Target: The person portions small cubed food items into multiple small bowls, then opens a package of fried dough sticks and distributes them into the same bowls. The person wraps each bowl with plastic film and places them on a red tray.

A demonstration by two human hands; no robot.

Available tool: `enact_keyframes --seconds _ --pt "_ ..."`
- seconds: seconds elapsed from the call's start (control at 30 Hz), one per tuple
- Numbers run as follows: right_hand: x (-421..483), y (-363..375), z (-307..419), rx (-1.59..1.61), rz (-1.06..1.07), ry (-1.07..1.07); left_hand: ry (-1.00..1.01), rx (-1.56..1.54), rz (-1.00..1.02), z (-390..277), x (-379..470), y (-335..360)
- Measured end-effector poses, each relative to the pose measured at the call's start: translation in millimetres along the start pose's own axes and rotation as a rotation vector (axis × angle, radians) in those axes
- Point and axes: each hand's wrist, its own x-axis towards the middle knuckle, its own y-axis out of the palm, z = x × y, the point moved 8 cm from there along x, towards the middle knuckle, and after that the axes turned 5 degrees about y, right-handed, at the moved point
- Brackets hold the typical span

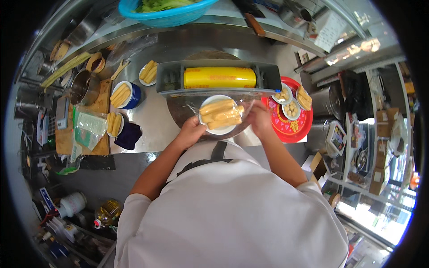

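In front of me, a white plate point(219, 131) piled with pale yellow food sticks point(221, 114) has clear plastic film over it. My left hand point(191, 131) grips the plate's left rim, thumb on top. Close to the plate's right side, my right hand point(260, 117) is blurred, its fingers drawn together at the edge of the film point(247, 106). Just beyond the plate stands a grey film dispenser point(219, 91) with a yellow roll of cling film point(219, 77) inside.
Right of my right hand lies a red round tray point(285, 132) with small filled dishes. To the left are a white bowl point(122, 125), a dark blue container point(135, 96), a dark cloth point(128, 136) and a wooden board point(100, 147). A blue basket point(167, 18) of greens sits on the shelf above.
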Motion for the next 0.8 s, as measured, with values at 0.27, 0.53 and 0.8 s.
enact_keyframes --seconds 0.27,0.53,0.8 --pt "-27.6 13.3 107.2 -1.979 -0.657 -0.777 0.137 0.349 0.03 5.8 5.3 -7.7" --pt "-4.3 237.3 8.6 -1.982 0.125 -0.567 0.06 0.419 -0.046 6.0 -0.4 -8.1" --pt "-42.9 315.3 29.6 -1.764 0.231 -1.227 0.046 0.369 0.006 -9.6 0.0 -4.0"
